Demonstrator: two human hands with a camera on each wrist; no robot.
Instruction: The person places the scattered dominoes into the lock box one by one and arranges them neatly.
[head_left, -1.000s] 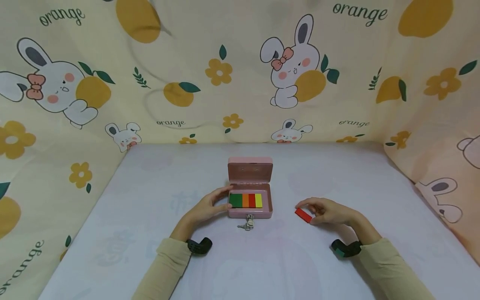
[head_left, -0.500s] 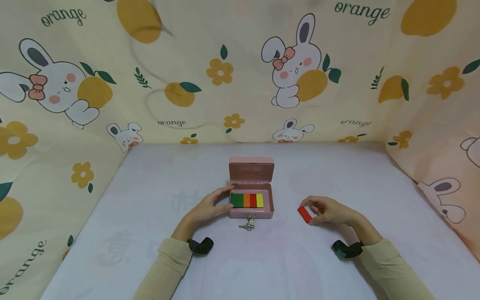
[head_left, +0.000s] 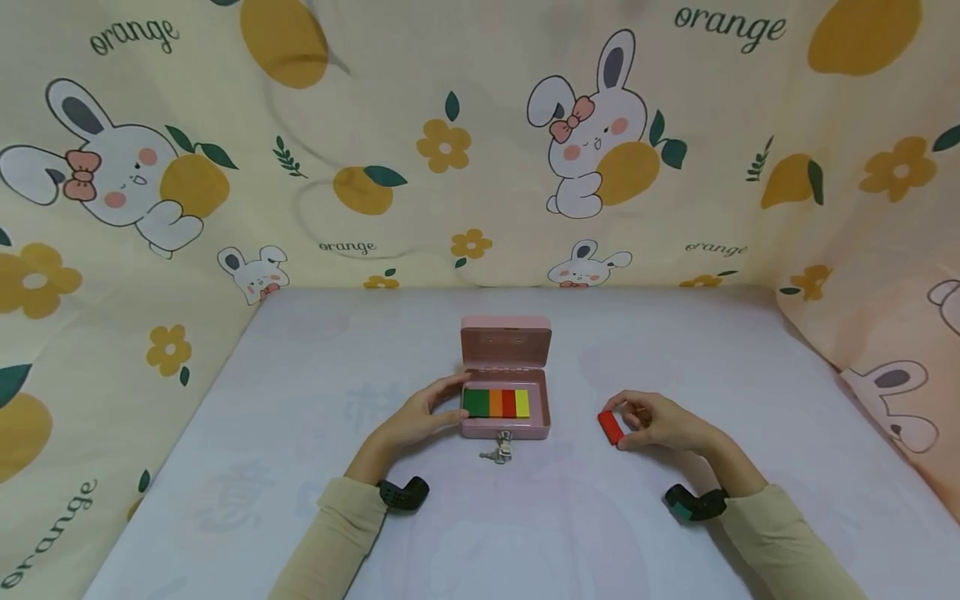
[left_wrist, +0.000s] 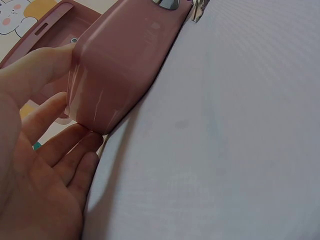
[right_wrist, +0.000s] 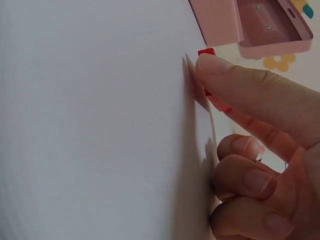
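Note:
A pink metal cash box (head_left: 542,404) stands with its lid (head_left: 506,344) raised. Flat blocks lie side by side inside: green (head_left: 476,403), orange (head_left: 496,403), red (head_left: 510,403) and yellow (head_left: 522,404). My left hand (head_left: 420,415) holds the box at its left end, thumb and index finger at the rim; in the left wrist view, other fingertips touch the side wall. To the right of the box, my right hand (head_left: 655,423) pinches a small red rectangular block (head_left: 611,427) by its ends between thumb and index finger, close over the table. The other fingers are curled.
A small lock with keys (head_left: 501,447) hangs at the front of the box. White cloth (head_left: 502,533) covers the table. A printed curtain (head_left: 502,167) with rabbits and oranges stands behind and at both sides. Black wrist devices (head_left: 405,494) sit at both cuffs.
In my right hand the red block has turned to a steeper angle, its broad face now showing more. The left hand stays at the box, and the whole view has shifted slightly.

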